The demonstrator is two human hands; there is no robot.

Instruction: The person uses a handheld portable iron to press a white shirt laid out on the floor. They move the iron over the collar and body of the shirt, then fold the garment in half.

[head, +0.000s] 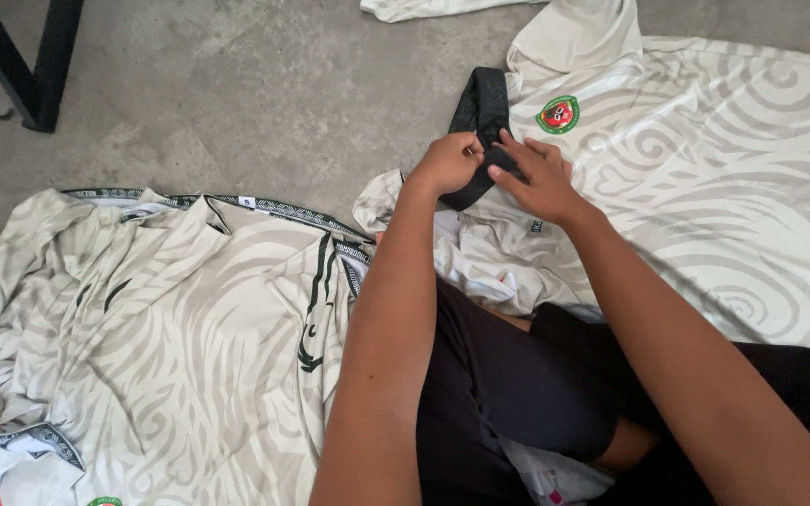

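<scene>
Both hands meet on the black collar (482, 112) of the cream shirt (705, 187) spread on the floor. The left hand (449, 161) pinches its lower end; the right hand (541, 178) presses fingers closed over it, seemingly gripping. The collar's lowest part is hidden beneath them.

Cream swirl-patterned jersey pile (189, 337) on grey concrete floor (264, 94) (black metal frame (35, 61) at corner)

Matt black cloth collar (482, 111); rough concrete floor (264, 94).
</scene>
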